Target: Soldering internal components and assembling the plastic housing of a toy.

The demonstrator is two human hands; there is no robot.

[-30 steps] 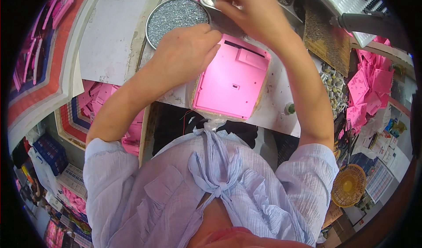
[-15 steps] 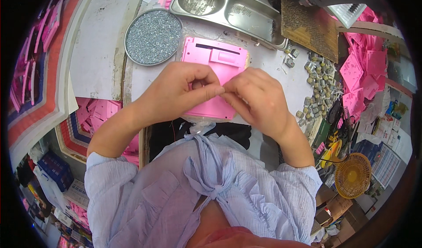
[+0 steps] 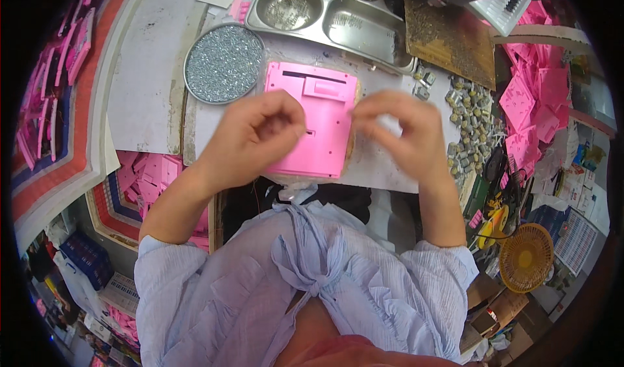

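Left hand (image 3: 255,141): its thumb and forefinger are curling toward each other in a loose ring, tips nearly meeting; whether they are pinching anything is impossible to tell.

Right hand (image 3: 411,136): blurring with motion, its thumb and forefinger reaching left toward the other fingers; the blur is hiding whether the tips are pressing together or holding a part.

Change: half a second ago the fingertips were meeting; now the two hands are standing apart, each acting separately, and more of the surface between them is showing.

Pink plastic panel (image 3: 325,149): lying between and beneath the fingers, its small central slot sitting just beside the left fingertips, its long dark slot running beyond them. No newly placed part is showing clearly on it.

Round metal dish (image 3: 186,78): resting beyond the left fingers, to their left, holding small silvery metal pieces (image 3: 224,65).

Steel compartment tray (image 3: 370,39): lying ahead of both hands' fingers, holding small springs (image 3: 286,9).

Brown board (image 3: 448,42): lying beyond the right fingers, bearing more small metal pieces.

Metal-cased components (image 3: 469,123): scattering to the right of the right fingers.

Loose pink panels (image 3: 520,107): heaping farther right.
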